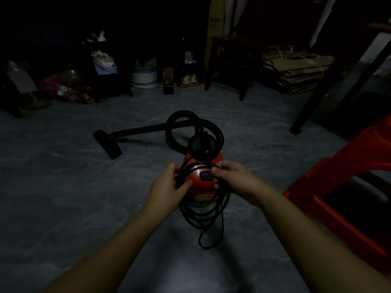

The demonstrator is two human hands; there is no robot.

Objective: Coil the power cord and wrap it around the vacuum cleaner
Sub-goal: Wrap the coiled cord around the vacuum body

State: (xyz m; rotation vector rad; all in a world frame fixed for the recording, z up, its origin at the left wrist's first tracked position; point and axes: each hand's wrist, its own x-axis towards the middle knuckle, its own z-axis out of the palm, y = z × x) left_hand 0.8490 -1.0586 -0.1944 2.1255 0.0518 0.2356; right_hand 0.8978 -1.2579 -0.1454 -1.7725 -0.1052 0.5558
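The grey floor [63, 187] was dimly lit. A red vacuum cleaner [201, 182] stood at its centre, hose [179, 117] looped behind. The black power cord [207, 214], coiled into loops, was held over the vacuum's near side. The left hand [167, 187] and right hand [234, 178] were each closed on the coil's upper arc.

No readable text anywhere; pic too dark and soft. The tall cardboard box [216, 24] at the back wall has a few dark printed marks, prob. characters, but illegible. The red vacuum cleaner [201, 187] carries a yellowish oval badge low on its body, wording too blurred to make out. 0 numbers or signs legible.
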